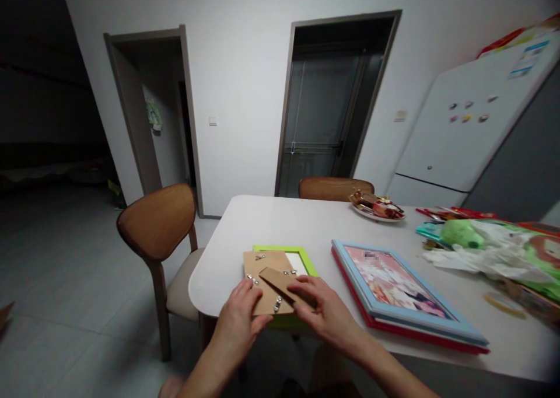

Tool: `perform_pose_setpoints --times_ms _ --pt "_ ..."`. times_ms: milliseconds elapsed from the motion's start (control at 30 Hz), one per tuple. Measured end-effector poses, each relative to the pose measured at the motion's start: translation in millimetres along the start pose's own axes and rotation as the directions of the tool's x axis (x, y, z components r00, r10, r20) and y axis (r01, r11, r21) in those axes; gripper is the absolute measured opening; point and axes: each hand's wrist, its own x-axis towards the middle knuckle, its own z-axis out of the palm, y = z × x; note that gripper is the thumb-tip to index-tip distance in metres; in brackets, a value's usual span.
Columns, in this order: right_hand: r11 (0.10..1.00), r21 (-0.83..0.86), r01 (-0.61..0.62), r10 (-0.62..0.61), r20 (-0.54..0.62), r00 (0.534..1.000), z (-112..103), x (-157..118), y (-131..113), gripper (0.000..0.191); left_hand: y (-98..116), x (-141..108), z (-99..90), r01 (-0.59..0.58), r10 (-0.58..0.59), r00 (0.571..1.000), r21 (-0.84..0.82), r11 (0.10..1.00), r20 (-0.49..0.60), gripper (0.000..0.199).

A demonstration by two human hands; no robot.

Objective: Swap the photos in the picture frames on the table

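A brown backing board with small metal clips and a brown stand flap lies over a lime-green frame at the near edge of the table. My left hand grips the board's lower left edge, thumb at the bottom edge. My right hand holds the stand flap at its right end between thumb and fingers. The flap lies slantwise over the board. To the right, a light-blue frame with a pink picture rests on a red one.
The white table bears a plate of items at the back and plastic wrapping with a tape roll at the right. Brown chairs stand at the left and behind.
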Motion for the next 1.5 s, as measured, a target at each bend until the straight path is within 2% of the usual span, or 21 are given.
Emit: perform_pose_setpoints --times_ms 133,267,333,533,700,867,967,1167,1500 --pt "0.995 -0.057 -0.077 0.077 0.004 0.997 -13 -10 32 0.028 21 13 23.5 -0.016 0.018 0.993 -0.015 1.0 0.12 0.029" --pt "0.992 -0.1 -0.08 0.08 -0.01 0.997 -4 -9 48 0.029 20 21 33.0 -0.009 0.007 0.985 0.016 1.0 0.172 0.014" --pt "0.989 -0.129 -0.07 0.068 -0.026 0.997 5 -7 52 0.029 16 23 33.6 -0.007 0.001 0.982 0.032 0.999 0.187 0.007" --pt "0.98 -0.201 -0.012 0.003 -0.048 0.999 23 -10 56 0.029 14 16 32.5 -0.01 -0.001 0.979 0.053 0.999 0.203 0.01" --pt "0.973 -0.231 -0.01 0.005 -0.019 1.0 20 -9 55 0.027 12 3 35.0 -0.03 0.022 0.974 0.029 0.999 0.227 0.027" --pt "0.923 -0.364 -0.121 0.115 -0.038 0.993 18 14 66 0.032 5 2 32.4 -0.016 0.01 0.97 0.022 1.0 0.242 0.035" --pt "0.899 -0.412 -0.151 0.162 -0.008 0.987 19 28 73 0.031 5 3 29.7 -0.011 0.005 0.969 0.022 1.0 0.249 0.036" --pt "0.909 -0.394 -0.134 0.153 0.017 0.988 17 38 79 0.027 7 3 29.0 0.0 -0.004 0.966 0.017 1.0 0.258 0.033" --pt "0.939 -0.317 -0.133 0.135 -0.015 0.991 19 30 81 0.022 8 0 29.6 0.023 -0.024 0.967 0.006 1.0 0.253 0.036"
